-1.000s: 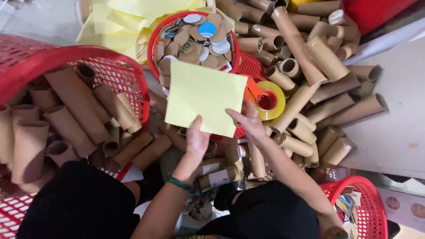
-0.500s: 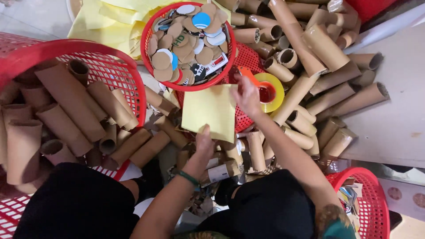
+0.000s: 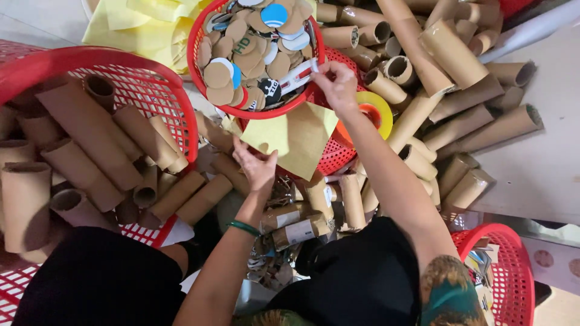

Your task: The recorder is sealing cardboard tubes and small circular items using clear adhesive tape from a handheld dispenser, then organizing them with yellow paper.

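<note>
Head view: left hand (image 3: pixel 258 169) pinches yellow paper sheet (image 3: pixel 296 137), now lowered over the small red basket's (image 3: pixel 199 78) near rim. Right hand (image 3: pixel 338 84) has moved up, fingers gripping a white-and-red glue stick (image 3: pixel 297 76) above the card discs (image 3: pixel 254 54).

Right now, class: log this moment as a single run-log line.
left hand: holds yellow sheet | right hand: pinches white strip at red basket rim | around: cardboard tubes, yellow tape roll
</note>
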